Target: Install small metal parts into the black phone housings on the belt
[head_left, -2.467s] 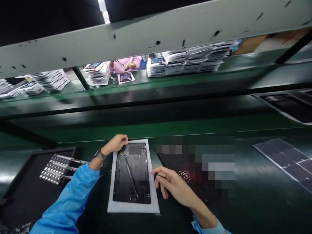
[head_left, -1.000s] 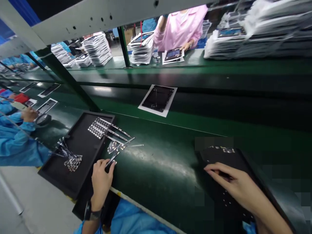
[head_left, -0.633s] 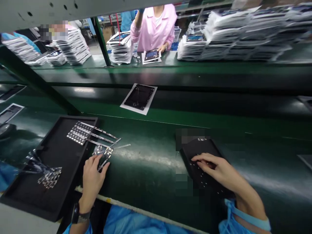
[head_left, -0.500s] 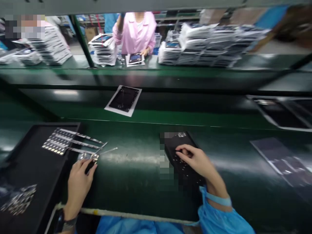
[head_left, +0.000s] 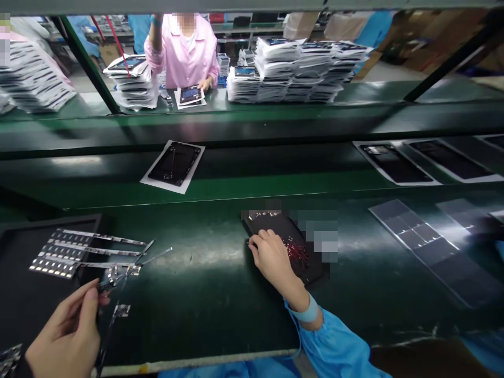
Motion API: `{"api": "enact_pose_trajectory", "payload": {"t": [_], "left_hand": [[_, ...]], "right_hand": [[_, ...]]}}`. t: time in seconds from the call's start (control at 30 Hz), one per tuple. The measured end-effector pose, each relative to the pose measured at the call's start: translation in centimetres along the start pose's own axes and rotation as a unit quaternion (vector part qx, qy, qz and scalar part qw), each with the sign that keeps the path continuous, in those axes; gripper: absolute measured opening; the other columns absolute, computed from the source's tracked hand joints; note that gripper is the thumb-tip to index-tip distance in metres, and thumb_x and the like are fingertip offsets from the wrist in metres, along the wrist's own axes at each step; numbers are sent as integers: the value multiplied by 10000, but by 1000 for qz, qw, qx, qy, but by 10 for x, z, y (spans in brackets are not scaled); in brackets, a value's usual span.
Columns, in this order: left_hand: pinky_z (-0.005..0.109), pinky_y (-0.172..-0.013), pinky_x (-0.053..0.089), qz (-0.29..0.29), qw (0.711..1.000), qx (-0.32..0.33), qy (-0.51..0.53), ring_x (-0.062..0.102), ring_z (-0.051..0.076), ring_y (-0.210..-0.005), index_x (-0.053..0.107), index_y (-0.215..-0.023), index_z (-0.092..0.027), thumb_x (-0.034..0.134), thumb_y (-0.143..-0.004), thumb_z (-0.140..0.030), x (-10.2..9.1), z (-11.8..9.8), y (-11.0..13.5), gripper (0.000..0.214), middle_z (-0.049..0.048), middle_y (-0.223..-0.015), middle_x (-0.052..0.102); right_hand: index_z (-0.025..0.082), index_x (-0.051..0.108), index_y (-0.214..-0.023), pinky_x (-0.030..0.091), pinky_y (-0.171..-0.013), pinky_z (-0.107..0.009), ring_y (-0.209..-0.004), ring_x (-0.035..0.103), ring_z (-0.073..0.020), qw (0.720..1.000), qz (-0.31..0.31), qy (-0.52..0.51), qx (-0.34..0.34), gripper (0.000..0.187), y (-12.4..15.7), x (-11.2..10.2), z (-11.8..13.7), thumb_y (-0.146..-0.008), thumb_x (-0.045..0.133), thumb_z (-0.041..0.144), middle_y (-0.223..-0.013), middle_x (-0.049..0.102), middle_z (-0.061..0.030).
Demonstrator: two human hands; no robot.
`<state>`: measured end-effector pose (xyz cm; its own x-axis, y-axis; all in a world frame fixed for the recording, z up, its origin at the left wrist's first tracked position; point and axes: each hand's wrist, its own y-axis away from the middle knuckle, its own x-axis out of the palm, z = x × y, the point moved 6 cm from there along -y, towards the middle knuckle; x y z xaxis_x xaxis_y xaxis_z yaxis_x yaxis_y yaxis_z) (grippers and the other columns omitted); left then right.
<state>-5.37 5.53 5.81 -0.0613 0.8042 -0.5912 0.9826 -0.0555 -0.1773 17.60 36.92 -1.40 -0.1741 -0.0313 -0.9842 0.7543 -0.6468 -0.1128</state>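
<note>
My left hand (head_left: 65, 336) is at the lower left, fingers pinched on a thin flex cable part (head_left: 114, 302) lifted above the green bench. Just beyond it lie silver strips of small parts (head_left: 79, 249), half on a black tray (head_left: 19, 283). My right hand (head_left: 271, 260) rests with curled fingers on a dark pad (head_left: 291, 247) with small red specks in the middle of the bench; what its fingertips hold is hidden. A dark tablet shell on a white sheet (head_left: 173, 165) lies on the conveyor belt beyond.
Grey sheets (head_left: 429, 247) lie on the bench at right. More dark panels (head_left: 397, 165) ride the belt at right. Across the line a person in a pink coat (head_left: 183, 50) works among tall stacks of white-wrapped units (head_left: 299, 71). A green post (head_left: 88, 65) slants at the left.
The tablet shell has gone from under my hands to the belt. My left hand picked a flex part off the strips and drew back toward me; my right hand moved to the dark pad.
</note>
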Motion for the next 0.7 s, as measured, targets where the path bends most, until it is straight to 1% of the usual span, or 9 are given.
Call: {"api": "enact_pose_trajectory", "payload": {"t": [0.1,0.2,0.27,0.3,0.37,0.43,0.5,0.6,0.7], "left_hand": [[266,-577,508,142,982,-41,121,632,175,-626,723,-1059,-211,729,-748,-487,31,-20,20,416,0,-704,706],[235,-487,434,337,922,-45,188,546,141,-504,691,-1096,-168,660,-823,-481,86,-34,48,417,-18,-555,607],[226,-453,379,427,883,-28,191,491,124,-462,704,-1050,-157,578,-884,-442,123,-43,67,353,-22,-535,552],[229,-455,369,455,872,-1,181,479,118,-466,717,-999,-156,549,-900,-399,139,-49,76,311,-11,-570,554],[245,-527,411,481,858,96,152,521,125,-553,730,-916,-166,520,-903,-276,167,-67,90,238,24,-702,591],[271,-664,462,484,840,220,107,584,154,-719,729,-930,-183,497,-896,-164,192,-89,104,235,56,-868,620],[289,-747,471,491,810,318,39,600,177,-826,719,-972,-198,480,-910,-122,215,-107,117,259,66,-947,610],[293,-718,473,511,761,397,-58,600,182,-820,704,-961,-200,497,-927,-134,243,-121,128,220,69,-988,571],[298,-703,463,515,728,442,-97,598,187,-825,687,-928,-191,498,-933,-128,256,-126,134,200,73,-999,554]], "right_hand": [[204,642,-772,318,-692,-350,-799,504,-250,1000,-13,25,-3,161,2,4,1,-899,582,126,-799,606,-70],[190,631,-775,320,-684,-354,-791,494,-253,999,-21,38,-13,159,5,7,3,-896,574,104,-795,589,-78],[189,620,-777,332,-686,-360,-788,488,-257,999,-30,27,-18,162,7,7,3,-899,561,100,-793,577,-81],[191,616,-786,343,-690,-364,-791,487,-262,999,-35,12,-22,163,8,7,3,-903,549,100,-801,575,-84],[194,612,-821,372,-708,-375,-809,488,-273,998,-41,-33,-30,156,10,4,2,-909,522,101,-833,582,-96],[195,610,-855,401,-716,-380,-815,493,-274,994,-41,-97,-32,145,10,-1,-2,-913,506,113,-843,584,-97],[204,607,-862,417,-694,-368,-786,497,-257,985,-42,-169,-18,135,10,-7,-10,-924,501,147,-798,567,-74],[219,607,-831,411,-651,-342,-732,498,-231,966,-55,-252,22,150,9,-16,-24,-937,502,208,-726,534,-36],[218,614,-809,405,-652,-338,-726,507,-226,951,-68,-295,54,164,10,-20,-35,-935,511,231,-714,539,-27]]}}
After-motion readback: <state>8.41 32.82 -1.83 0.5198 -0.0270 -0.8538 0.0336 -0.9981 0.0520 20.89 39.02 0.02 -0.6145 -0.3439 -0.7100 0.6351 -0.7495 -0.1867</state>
